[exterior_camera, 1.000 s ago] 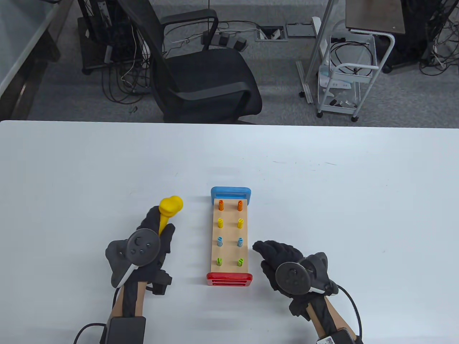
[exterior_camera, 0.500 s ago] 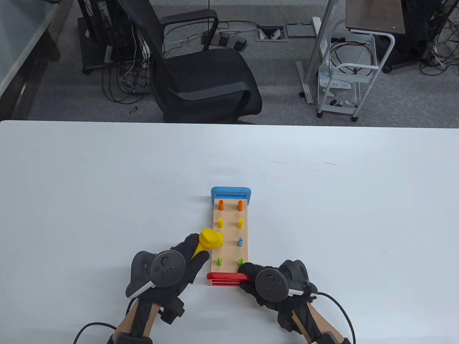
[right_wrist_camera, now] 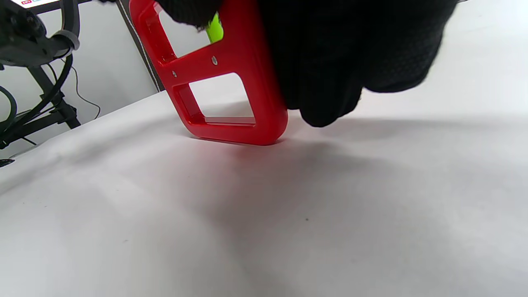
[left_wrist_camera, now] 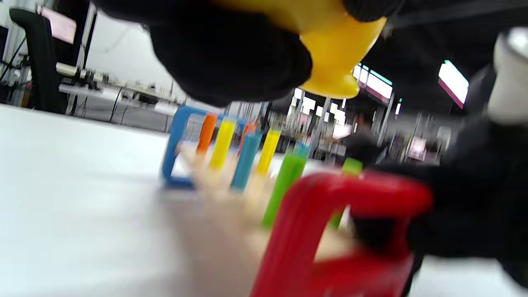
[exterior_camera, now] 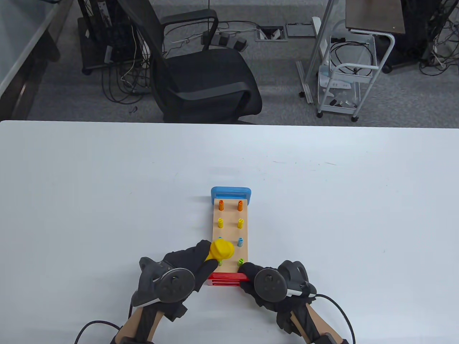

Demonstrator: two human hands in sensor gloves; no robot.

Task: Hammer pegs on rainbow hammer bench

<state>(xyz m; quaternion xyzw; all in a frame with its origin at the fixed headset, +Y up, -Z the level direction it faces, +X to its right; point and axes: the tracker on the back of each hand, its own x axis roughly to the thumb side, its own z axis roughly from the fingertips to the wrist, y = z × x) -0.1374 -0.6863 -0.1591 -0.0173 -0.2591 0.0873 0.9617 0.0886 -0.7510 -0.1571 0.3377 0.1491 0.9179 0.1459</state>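
The hammer bench [exterior_camera: 230, 233] is a wooden board with a blue end [exterior_camera: 231, 192] far and a red end [exterior_camera: 225, 278] near, carrying pairs of orange, yellow, blue and green pegs. My left hand [exterior_camera: 188, 258] grips the yellow hammer [exterior_camera: 222, 249], whose head hangs over the near left green peg [left_wrist_camera: 284, 187] and hides most of it in the table view. In the left wrist view the hammer head [left_wrist_camera: 332, 53] sits just above the pegs. My right hand [exterior_camera: 251, 272] grips the red end [right_wrist_camera: 231, 74] at its right corner, beside the right green peg [exterior_camera: 241, 261].
The white table [exterior_camera: 89, 186] stretches wide on both sides of the bench. Beyond its far edge stand a black office chair [exterior_camera: 200, 75] and a white wire cart [exterior_camera: 346, 79] on the floor.
My left hand swung the hammer from the table's left over the bench, then down toward the near left green peg. My right hand moved in and took hold of the red end.
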